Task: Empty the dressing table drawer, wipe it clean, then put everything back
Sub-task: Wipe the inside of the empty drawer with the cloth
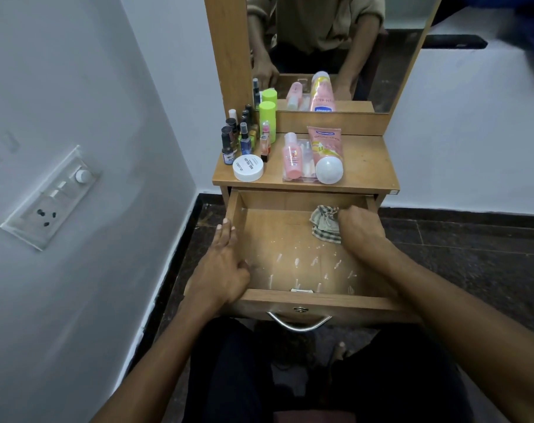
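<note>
The wooden drawer point(290, 297) of the dressing table is pulled out, its floor bare except for whitish marks. My right hand point(361, 228) grips a checked grey cloth point(325, 222) in the drawer's far right corner. My left hand point(224, 261) rests on the drawer's left wall, fingers straight along the rim, thumb inside. On the tabletop point(372, 166) stand several small bottles point(238, 138), a green-capped bottle point(267, 117), a white round jar point(248, 167), and a clear tray holding a pink bottle point(291, 157) and a pink tube point(325, 152).
A mirror point(326, 47) rises behind the tabletop and reflects a person's arms. A wall with a switch and socket plate point(50, 198) stands close on the left. Dark floor point(473, 254) lies on the right. A metal handle point(299, 323) hangs on the drawer front above my legs.
</note>
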